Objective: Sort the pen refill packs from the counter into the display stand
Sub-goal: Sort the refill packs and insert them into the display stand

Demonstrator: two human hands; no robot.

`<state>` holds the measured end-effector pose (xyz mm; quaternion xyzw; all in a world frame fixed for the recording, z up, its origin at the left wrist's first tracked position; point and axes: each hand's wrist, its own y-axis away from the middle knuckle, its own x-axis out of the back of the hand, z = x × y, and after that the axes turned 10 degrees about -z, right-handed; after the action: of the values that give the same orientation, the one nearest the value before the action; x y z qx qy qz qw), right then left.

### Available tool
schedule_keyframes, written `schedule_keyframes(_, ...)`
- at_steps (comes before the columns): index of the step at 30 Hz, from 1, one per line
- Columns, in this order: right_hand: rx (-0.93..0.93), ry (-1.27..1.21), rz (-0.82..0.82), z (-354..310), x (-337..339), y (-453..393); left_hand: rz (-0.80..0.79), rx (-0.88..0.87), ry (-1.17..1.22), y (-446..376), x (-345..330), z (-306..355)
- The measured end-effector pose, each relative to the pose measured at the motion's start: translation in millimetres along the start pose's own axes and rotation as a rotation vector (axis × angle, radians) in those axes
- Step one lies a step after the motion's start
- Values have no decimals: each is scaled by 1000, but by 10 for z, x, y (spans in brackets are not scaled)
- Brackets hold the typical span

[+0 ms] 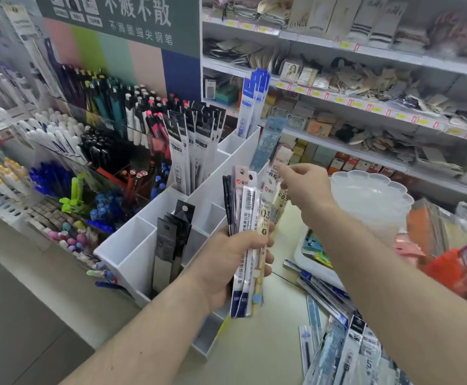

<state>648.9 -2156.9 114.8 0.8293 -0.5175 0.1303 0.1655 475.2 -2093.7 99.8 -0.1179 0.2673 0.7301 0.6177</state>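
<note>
My left hand (pixel 232 262) grips a fanned bundle of several pen refill packs (pixel 250 237), held upright over the counter. My right hand (pixel 304 187) is raised just right of the bundle's top, thumb and fingers pinching a pale blue refill pack (pixel 271 140) that stands up above the white display stand (pixel 132 257). The stand has several compartments; black packs (pixel 174 240) sit in a near one, black-and-white packs (pixel 196 145) in a middle one, blue-and-white packs (pixel 251 107) at the far end. More refill packs (pixel 335 337) lie scattered on the counter at lower right.
Racks of pens (pixel 101 129) fill the display left of the stand. White shelves (pixel 365 107) of small goods run behind. A translucent scalloped tub (pixel 371 201) and a white tray (pixel 313 262) stand on the counter to the right, next to orange and pink packaged items (pixel 449 262).
</note>
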Motion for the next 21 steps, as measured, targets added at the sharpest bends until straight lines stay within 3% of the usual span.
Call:
schedule_keyframes(4, -41, -277, -164, 193, 134, 789, -62, 43, 34, 15, -1, -102)
schedule_keyframes(8, -5, -287, -270, 375, 147, 1272, -138, 19, 26, 44, -86, -217)
schedule_keyframes(12, 76, -223, -152, 484, 201, 1387, -173, 51, 43, 78, -135, -317)
schedule_keyframes(17, -51, -449, 65, 598, 365, 1251, 50, 31, -219, 104, -102, -313)
schedule_keyframes(21, -35, -502, 232, 652, 433, 900, 180, -50, -185, 69, -34, -194)
